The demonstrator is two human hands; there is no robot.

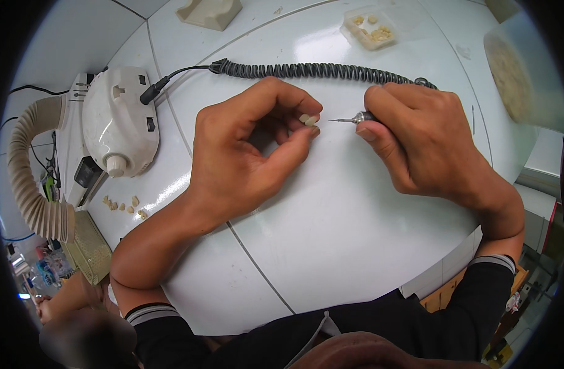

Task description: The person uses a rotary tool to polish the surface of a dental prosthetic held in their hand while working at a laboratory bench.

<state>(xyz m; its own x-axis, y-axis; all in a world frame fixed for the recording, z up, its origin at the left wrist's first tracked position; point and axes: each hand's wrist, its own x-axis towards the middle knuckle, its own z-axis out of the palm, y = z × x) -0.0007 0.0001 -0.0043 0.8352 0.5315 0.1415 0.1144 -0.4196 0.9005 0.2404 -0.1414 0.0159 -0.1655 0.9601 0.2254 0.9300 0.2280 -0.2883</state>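
Pinched between the thumb and fingers of my left hand (242,144) is a small, pale tooth-like piece (308,119), probably a dental crown. My right hand (423,138) is closed around a rotary handpiece (363,117), whose thin metal bur points left. The bur tip lies a short gap to the right of the piece, not touching it. Most of the handpiece body is hidden inside my right hand. A coiled black cord (319,72) runs behind both hands, toward the right one, from the white control unit (123,117) at the left.
Several small pale pieces (123,206) lie on the white table (331,246) left of my left forearm. A clear box (369,38) with more stands at the back. A ribbed hose (33,154) curves at far left; a translucent container (517,74) stands at right. Another person's arm (79,295) shows lower left.
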